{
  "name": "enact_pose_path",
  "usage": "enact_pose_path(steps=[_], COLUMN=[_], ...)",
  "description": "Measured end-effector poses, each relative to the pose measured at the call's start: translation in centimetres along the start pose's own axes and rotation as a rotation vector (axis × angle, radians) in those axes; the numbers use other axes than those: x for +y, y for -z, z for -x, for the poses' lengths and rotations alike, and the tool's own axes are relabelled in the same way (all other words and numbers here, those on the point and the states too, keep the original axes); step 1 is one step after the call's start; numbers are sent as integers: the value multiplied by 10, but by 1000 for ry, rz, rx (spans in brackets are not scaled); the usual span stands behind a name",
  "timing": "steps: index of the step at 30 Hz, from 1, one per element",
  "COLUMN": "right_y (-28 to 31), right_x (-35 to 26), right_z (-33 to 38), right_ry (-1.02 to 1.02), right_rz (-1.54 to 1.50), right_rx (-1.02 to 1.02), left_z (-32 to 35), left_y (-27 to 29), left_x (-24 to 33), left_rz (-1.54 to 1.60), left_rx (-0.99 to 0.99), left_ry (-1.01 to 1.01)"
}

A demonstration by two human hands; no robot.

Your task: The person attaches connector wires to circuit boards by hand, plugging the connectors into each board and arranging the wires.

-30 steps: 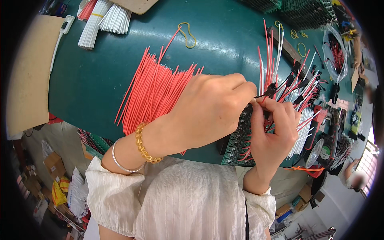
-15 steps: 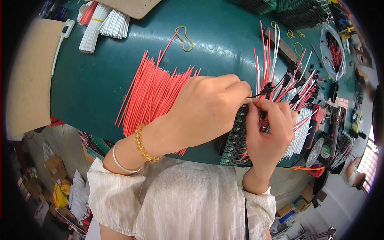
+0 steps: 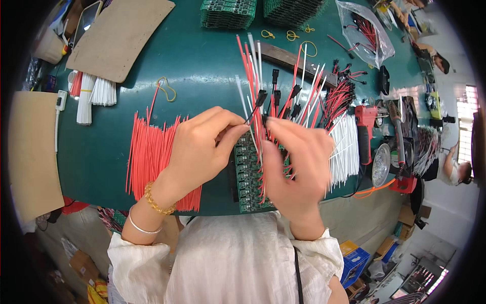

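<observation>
My left hand (image 3: 200,142) pinches a thin black wire between thumb and forefinger; the wire leads up to a small black plug connector (image 3: 260,98). Just right of it, my right hand (image 3: 298,167) is a little blurred, its thumb and forefinger apart and nothing visible between them. Below and between the hands lies a row of green circuit boards (image 3: 247,177). Red and white wires (image 3: 253,66) rise from the boards, some beside black connectors. The right hand covers part of the boards and wires. Left of my left hand lies a heap of red wires (image 3: 147,152).
White wires (image 3: 344,152) lie right of my right hand, near a red-and-black tool (image 3: 365,126). A dark bar (image 3: 288,58) sits behind the upright wires. Stacked circuit boards (image 3: 228,12), a plastic bag (image 3: 372,38) and a brown board (image 3: 121,38) are farther back.
My hands have come apart; their fingertips were together at the black wire. The left hand still pinches it, while the right has opened. The whole view has also shifted.
</observation>
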State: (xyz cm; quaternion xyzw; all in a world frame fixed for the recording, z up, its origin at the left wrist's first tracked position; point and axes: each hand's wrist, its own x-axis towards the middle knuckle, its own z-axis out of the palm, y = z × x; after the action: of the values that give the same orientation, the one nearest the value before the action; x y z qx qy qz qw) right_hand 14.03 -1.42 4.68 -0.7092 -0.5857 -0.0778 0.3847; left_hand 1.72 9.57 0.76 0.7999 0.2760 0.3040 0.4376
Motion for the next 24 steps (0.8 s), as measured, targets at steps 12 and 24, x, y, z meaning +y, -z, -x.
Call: enact_pose_path(steps=[12, 24], right_y=[45, 36], right_x=[159, 175], right_z=[-46, -66], right_ry=[-494, -577], right_rz=[-24, 270], right_rx=[-568, -649], left_z=[-3, 4], left_y=[4, 18], left_x=[-4, 3], left_rz=[10, -101], left_rx=[-87, 3], left_ry=[188, 197])
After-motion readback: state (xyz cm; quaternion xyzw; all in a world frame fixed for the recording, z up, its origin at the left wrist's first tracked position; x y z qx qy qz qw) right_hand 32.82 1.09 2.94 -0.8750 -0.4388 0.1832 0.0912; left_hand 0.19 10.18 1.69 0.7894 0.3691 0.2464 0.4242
